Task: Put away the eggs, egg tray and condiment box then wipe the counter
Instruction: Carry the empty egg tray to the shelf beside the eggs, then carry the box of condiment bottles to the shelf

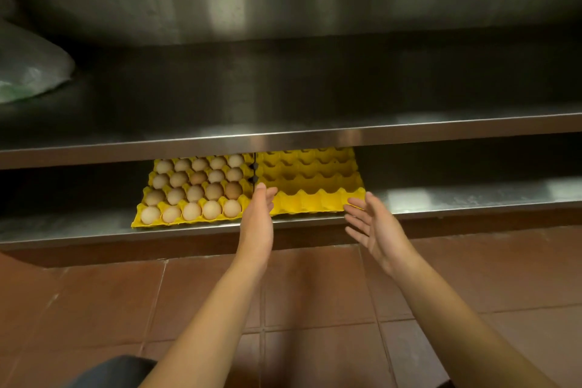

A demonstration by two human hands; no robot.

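While both hands hover with fingers spread wide, holding nothing, the long stainless-steel lower shelf [94, 231] carries everything. At ten o'clock from the hands sits the yellow moulded tray filled with brown eggs [192, 190]; at twelve, between them, the empty yellow moulded egg tray [310, 181]. That empty tray looks light and flexible, best gripped by opposite edges. Left hand [256, 219] brushes its left corner; right hand [373, 224] is at its right corner.

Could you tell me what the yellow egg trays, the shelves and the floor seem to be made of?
Empty egg tray and filled egg tray: probably moulded pulp or plastic; matte yellow, formed cups. Lower shelf: likely stainless steel, brushed, with streaky reflections. Floor: reddish-brown tiles, seemingly ceramic, with grout lines.
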